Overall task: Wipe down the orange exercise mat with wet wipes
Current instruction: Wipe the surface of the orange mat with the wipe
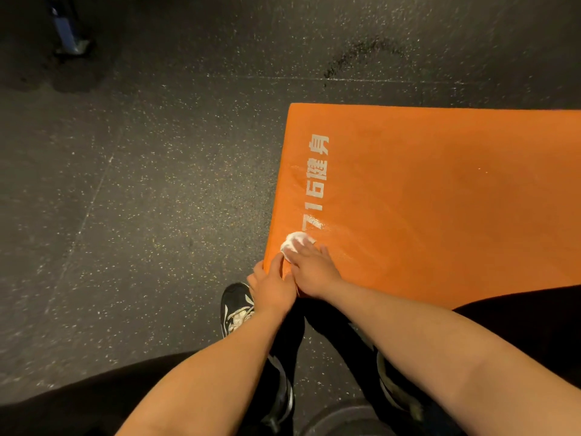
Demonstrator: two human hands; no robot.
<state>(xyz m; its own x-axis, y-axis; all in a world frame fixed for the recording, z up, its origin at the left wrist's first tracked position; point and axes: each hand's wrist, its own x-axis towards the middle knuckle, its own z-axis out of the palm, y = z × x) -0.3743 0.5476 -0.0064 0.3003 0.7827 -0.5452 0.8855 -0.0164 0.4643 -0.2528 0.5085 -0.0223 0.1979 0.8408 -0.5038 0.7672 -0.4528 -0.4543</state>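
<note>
Far off the orange exercise mat's (440,199) left side, at the top corner of the view, we see a blue object (67,29), too blurred to name. The dark speckled rubber floor (141,184) spreads from there up to the mat, which lies flat on it and runs out of view on the right.

Just off the mat's near left corner stands a black sneaker (235,306) with white markings. The left hand (273,287) sits on that same corner: one digit lies stretched along the top of the mat towards the wipe, and the other fingers hang past the mat's left edge. We cannot tell whether this hand grips the edge or only rests there.

Just beyond its fingertip, close inside the mat's left edge, lies the white wet wipe (294,242), bunched into a small wad. The right hand (314,269) lies palm down on the mat, touching the left hand, with its straight fingers pressing on the wipe's right part.

Beyond the wipe, white printed characters (317,184) run along the mat's left end, and the surface around the nearest of them glistens with moisture. Black trouser legs cover the mat's near edge on the right, with a second shoe (393,388) below it.
</note>
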